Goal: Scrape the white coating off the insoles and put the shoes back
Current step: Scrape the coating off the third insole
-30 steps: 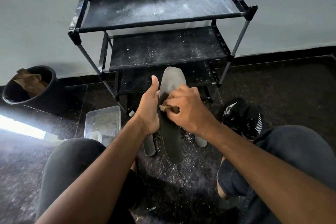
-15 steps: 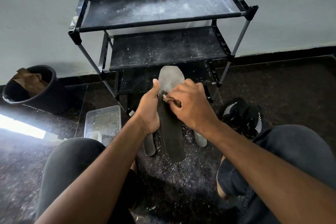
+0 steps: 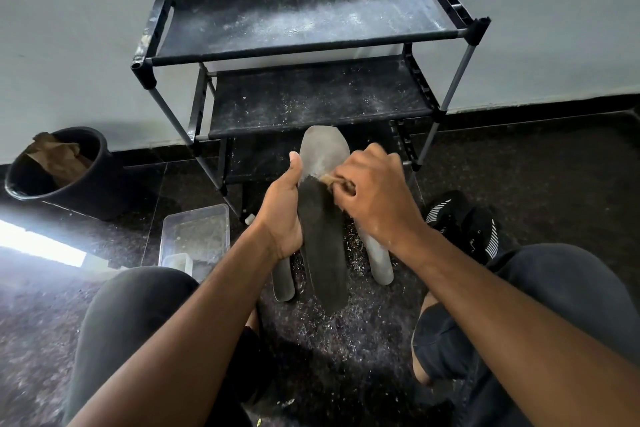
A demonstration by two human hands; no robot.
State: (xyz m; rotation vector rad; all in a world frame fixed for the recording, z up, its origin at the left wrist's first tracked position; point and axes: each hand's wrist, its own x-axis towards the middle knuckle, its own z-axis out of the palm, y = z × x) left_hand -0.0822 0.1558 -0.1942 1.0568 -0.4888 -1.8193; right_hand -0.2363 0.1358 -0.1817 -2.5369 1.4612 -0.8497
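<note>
Dark pants cover our knees (image 3: 131, 315) at the bottom of the view. Between them, white flakes (image 3: 349, 319) lie all over the floor (image 3: 554, 177). Our left hand (image 3: 282, 218) wraps around the left edge of the insole (image 3: 322, 236), thumb up, and holds it up on end over the flakes. Its low part is dark, and its top is still pale. Our right hand (image 3: 375, 196) is closed on a small brown scraper (image 3: 334, 180) and presses it on the insole where dark meets pale. Two more pale insoles (image 3: 381, 263) lie on the floor just behind. Black shoes (image 3: 464, 222) sit by our right knee. On the left is a clear box (image 3: 195, 236), then a black bucket (image 3: 59, 173) by the wall. Farthest back stands a dusty black rack (image 3: 304, 17).
</note>
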